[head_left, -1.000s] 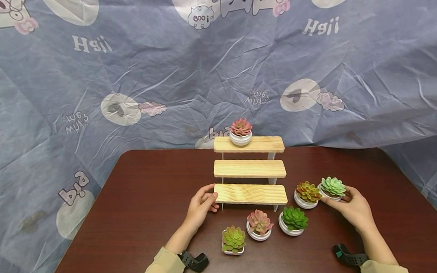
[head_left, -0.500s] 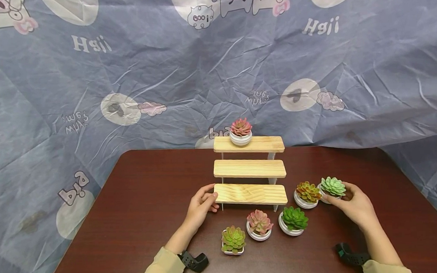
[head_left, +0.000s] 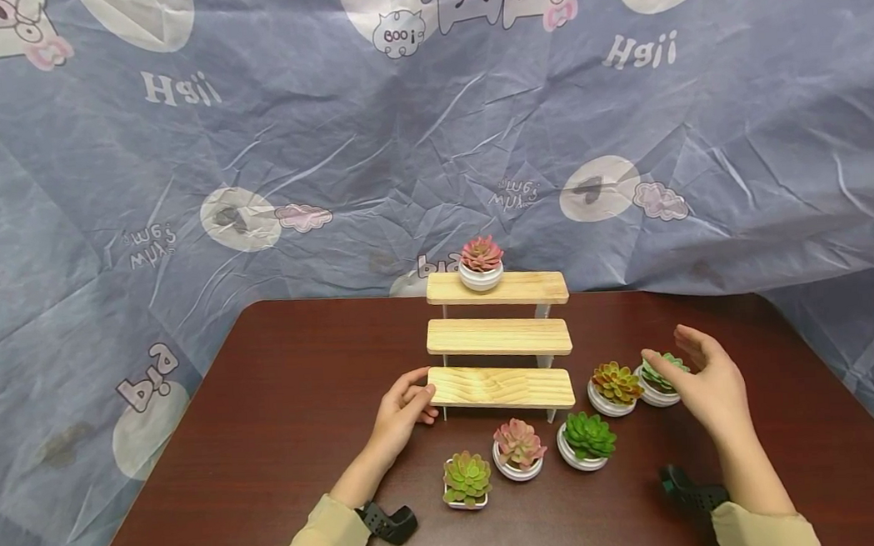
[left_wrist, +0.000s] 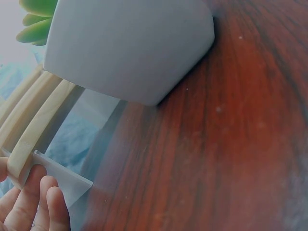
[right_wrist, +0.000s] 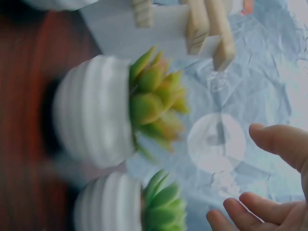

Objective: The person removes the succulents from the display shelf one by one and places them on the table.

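Observation:
My left hand point(head_left: 403, 409) grips the left end of the lowest board of a three-tier wooden display stand point(head_left: 501, 388), thumb on top and fingers underneath. In the left wrist view the fingers point(left_wrist: 29, 197) lie by the clear side panel. My right hand point(head_left: 707, 382) is raised over a pale green potted succulent point(head_left: 658, 386), thumb and fingers spread with nothing between them. Beside that pot stands an orange-green succulent point(head_left: 615, 389) in a round white pot. A pink-red succulent point(head_left: 481, 263) sits on the top board, left of its middle.
In front of the stand are a dark green succulent point(head_left: 586, 441), a dusty pink one point(head_left: 519, 449) and a yellow-green one point(head_left: 467, 480) in a square white pot. The dark red table point(head_left: 300, 373) ends at a blue patterned cloth point(head_left: 341, 179).
My right hand has let go of the pale green succulent and lifted up off it, fingers spreading. The pot stays beside the orange-green one. My left hand has kept its place.

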Tool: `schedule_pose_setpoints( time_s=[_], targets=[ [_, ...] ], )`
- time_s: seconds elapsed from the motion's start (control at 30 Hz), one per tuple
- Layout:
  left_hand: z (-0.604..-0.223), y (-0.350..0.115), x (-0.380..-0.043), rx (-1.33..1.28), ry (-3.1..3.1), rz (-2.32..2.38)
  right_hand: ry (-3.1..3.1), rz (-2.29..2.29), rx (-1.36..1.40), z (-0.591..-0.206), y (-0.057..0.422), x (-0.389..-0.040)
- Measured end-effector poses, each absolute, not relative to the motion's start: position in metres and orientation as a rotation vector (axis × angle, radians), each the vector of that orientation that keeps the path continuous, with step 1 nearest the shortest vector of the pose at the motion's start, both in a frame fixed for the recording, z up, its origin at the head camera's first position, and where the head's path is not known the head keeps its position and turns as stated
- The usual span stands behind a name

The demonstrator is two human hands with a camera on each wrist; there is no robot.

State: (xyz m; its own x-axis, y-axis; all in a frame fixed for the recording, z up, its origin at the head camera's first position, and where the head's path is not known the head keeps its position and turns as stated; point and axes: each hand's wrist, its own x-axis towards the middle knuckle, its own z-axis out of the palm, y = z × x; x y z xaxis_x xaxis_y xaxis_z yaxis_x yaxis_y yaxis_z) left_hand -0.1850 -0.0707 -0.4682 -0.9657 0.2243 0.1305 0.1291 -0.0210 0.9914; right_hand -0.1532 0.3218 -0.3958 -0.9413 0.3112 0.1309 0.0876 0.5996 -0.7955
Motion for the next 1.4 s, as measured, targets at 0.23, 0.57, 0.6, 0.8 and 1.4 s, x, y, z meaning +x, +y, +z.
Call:
schedule_pose_setpoints(
  time_s=[0.23, 0.57, 0.6, 0.8, 1.4],
  targets=[
    [-0.468, -0.07, -0.185, 0.378, 2.145, 2.159, -2.535, 1.264, -0.244, -0.377, 0.305, -0.159],
    [-0.469, -0.071, -0.185, 0.376, 2.138, 2.164, -2.509, 1.261, -0.15, -0.356, 0.281, -0.169],
    [-0.469, -0.071, -0.185, 0.378, 2.136, 2.167, -2.507, 1.257, -0.139, -0.354, 0.279, -0.17],
    [-0.469, -0.071, -0.185, 0.381, 2.134, 2.163, -2.52, 1.252, -0.095, -0.348, 0.269, -0.177],
    [-0.469, -0.072, -0.187, 0.372, 2.12, 2.166, -2.574, 1.22, 0.026, -0.339, 0.237, -0.199]
  ],
)
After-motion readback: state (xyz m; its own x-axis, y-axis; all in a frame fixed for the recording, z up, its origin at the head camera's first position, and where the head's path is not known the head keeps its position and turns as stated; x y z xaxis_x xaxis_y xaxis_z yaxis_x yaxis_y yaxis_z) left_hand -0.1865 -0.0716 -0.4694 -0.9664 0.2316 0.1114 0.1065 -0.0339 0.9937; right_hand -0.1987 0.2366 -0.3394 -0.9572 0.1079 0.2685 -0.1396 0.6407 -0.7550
